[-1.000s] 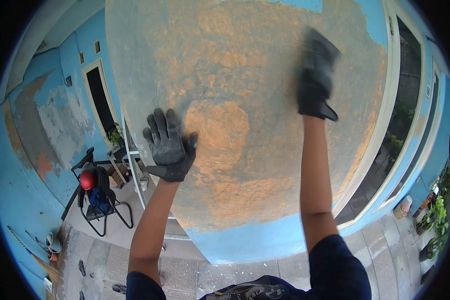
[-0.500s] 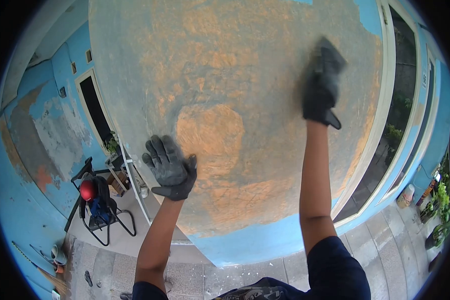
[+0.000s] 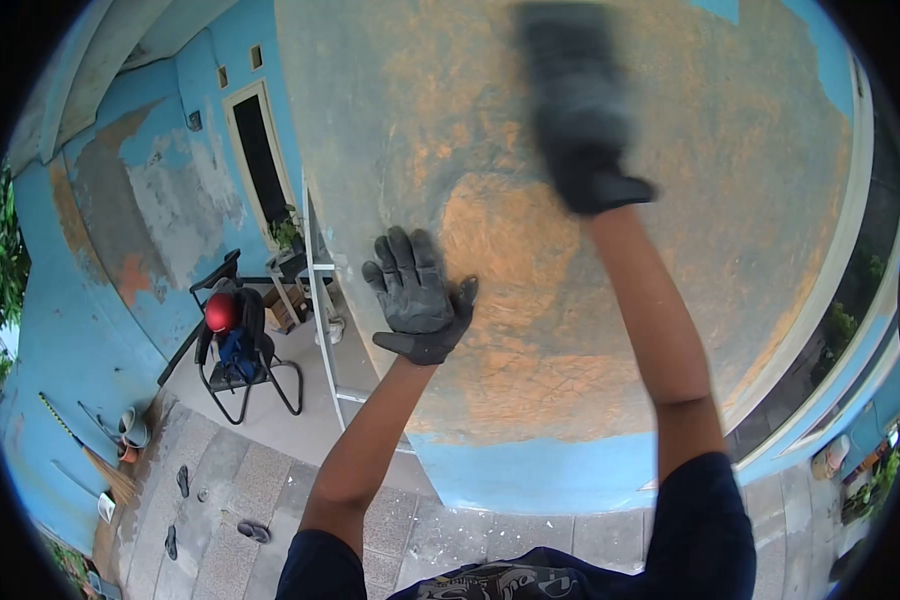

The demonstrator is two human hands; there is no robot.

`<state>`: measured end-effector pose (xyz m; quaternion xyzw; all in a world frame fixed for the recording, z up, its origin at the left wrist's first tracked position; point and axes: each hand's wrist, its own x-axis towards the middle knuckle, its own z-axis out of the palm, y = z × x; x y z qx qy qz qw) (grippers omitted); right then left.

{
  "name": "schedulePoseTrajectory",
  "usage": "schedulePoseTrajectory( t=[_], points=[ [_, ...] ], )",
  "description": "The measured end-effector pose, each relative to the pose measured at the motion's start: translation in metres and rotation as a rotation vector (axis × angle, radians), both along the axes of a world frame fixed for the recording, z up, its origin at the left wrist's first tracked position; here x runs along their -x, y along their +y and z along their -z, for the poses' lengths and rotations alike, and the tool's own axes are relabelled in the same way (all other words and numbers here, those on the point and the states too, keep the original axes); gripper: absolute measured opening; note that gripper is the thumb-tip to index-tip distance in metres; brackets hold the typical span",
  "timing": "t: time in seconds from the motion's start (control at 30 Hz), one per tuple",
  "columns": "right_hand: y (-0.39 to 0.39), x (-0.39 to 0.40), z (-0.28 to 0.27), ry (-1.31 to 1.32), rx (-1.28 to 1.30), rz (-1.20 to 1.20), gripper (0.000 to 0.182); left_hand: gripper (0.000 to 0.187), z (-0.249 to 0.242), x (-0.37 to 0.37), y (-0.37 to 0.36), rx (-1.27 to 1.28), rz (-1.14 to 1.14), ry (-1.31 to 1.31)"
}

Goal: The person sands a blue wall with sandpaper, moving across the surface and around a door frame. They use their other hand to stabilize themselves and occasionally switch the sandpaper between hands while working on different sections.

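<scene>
In the head view, my left hand (image 3: 415,295) wears a dark grey work glove. It lies flat on the wall (image 3: 710,270) with its fingers outstretched and holds nothing. Just right of it is a bare orange patch (image 3: 510,235) in the grey surface. Higher up, my right hand (image 3: 582,130), in a similar glove, is smeared by motion against the wall. A dark, straight-edged sheet (image 3: 565,25), perhaps sandpaper, shows beyond its fingers; the fingers themselves are indistinct. Light blue paint (image 3: 550,470) covers the wall's lower edge.
Left of the wall corner stands a metal ladder (image 3: 322,310). Behind it, a black chair (image 3: 245,375) bears a red helmet (image 3: 221,312). A broom (image 3: 105,470) leans by the far-left wall, and sandals (image 3: 254,531) lie on the paving. A window frame (image 3: 845,270) borders the right side.
My right hand has swept left and upward across the wall, with the dark sheet. My left hand keeps its place beside the orange patch. The view has turned left.
</scene>
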<state>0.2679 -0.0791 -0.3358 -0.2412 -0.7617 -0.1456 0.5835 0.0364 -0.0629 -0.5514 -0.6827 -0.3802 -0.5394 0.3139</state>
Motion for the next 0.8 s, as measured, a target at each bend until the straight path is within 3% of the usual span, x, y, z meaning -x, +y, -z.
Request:
schedulePoseTrajectory(
  t=[0.13,0.2,0.27,0.33,0.43,0.53,0.6,0.67,0.77,0.8],
  points=[
    [0.038,0.102,0.020,0.267,0.365,-0.754,0.038,0.096,0.026,-0.001,-0.003,0.066,-0.013,0.033],
    [0.043,0.085,-0.014,0.034,-0.202,-0.048,0.026,0.097,0.042,-0.003,-0.006,0.106,0.001,0.047],
    [0.042,0.061,-0.053,-0.276,-0.826,0.859,0.017,0.098,0.049,-0.005,-0.011,0.138,0.005,0.045],
    [0.045,0.092,-0.050,-0.286,-0.773,0.797,0.016,0.098,0.048,-0.005,-0.013,0.195,-0.012,0.045],
    [0.036,0.140,0.002,-0.713,-0.922,0.653,0.037,0.099,0.045,-0.004,-0.019,0.291,0.009,0.049],
    [0.039,0.149,-0.026,-0.532,-1.041,0.601,0.036,0.099,0.056,-0.004,-0.011,0.203,0.023,0.034],
    [0.046,0.136,-0.067,-0.304,-0.999,0.701,0.027,0.098,0.059,-0.004,-0.010,0.158,-0.002,0.050],
    [0.047,0.141,-0.067,-0.166,-0.925,0.692,0.018,0.098,0.062,-0.007,-0.009,0.143,0.010,0.029],
    [0.040,0.171,0.032,-0.950,-0.776,0.468,0.031,0.097,0.059,-0.007,-0.015,0.182,0.037,0.022],
    [0.040,0.171,0.029,-0.948,-0.785,0.463,0.031,0.097,0.055,-0.007,-0.016,0.232,0.057,0.005]
  ],
)
